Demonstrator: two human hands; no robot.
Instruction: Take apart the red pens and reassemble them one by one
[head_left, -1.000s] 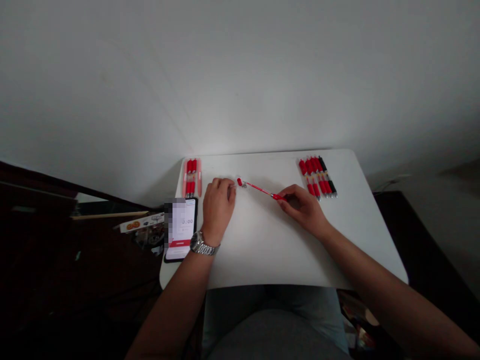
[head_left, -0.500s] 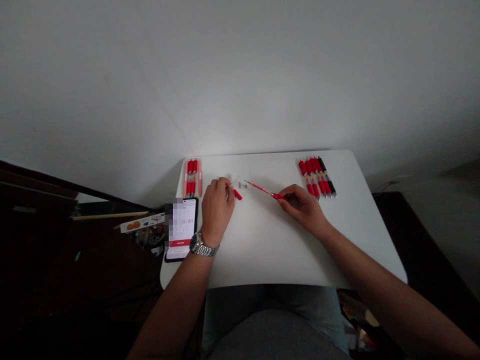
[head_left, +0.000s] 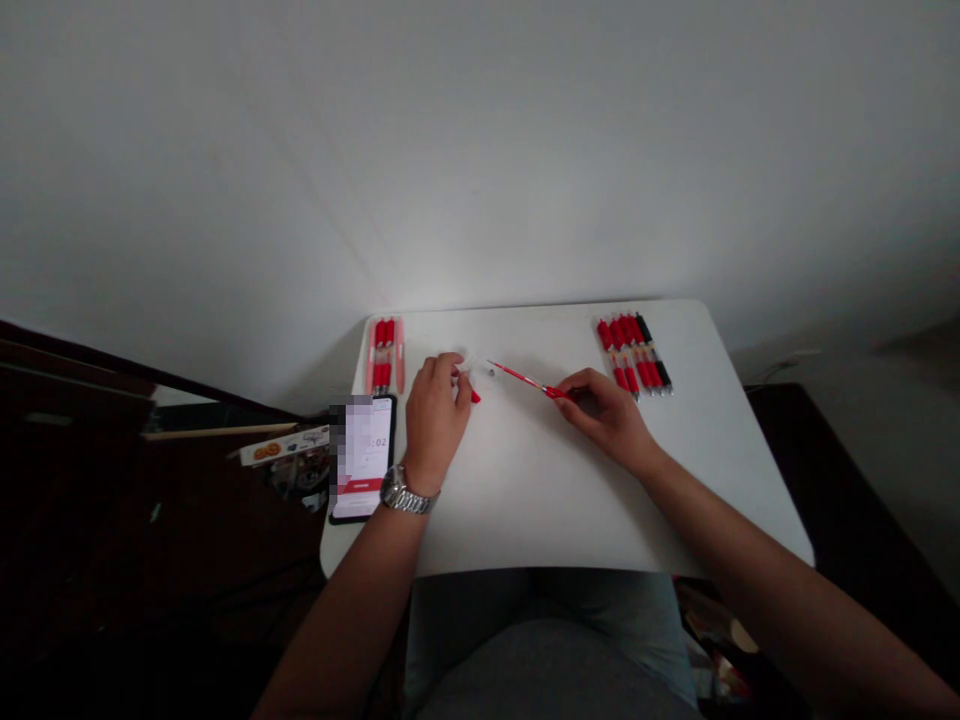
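Observation:
My right hand (head_left: 602,412) pinches the red upper half of a disassembled pen (head_left: 553,392), and its long thin red refill (head_left: 514,373) sticks out to the left, tip over the small parts. My left hand (head_left: 437,402) is closed, thumb and fingertips together beside those parts; what it pinches, if anything, is too small to make out. A red rubber grip (head_left: 475,397) shows partly from behind the left thumb. Just right of the left fingertips lies a small grey metal piece (head_left: 490,373). Clear plastic (head_left: 469,362) shows faintly by the left fingertips.
On the white table (head_left: 525,490), several red pens (head_left: 384,360) lie in a row at the back left. Another group of red pens (head_left: 626,350) with a black pen (head_left: 655,350) lies at the right. A phone (head_left: 367,485) showing a timer rests near the left edge.
My left hand has shifted slightly right and now covers more of the red grip. One of the two small grey pieces no longer shows. My right hand stays put with the pen half.

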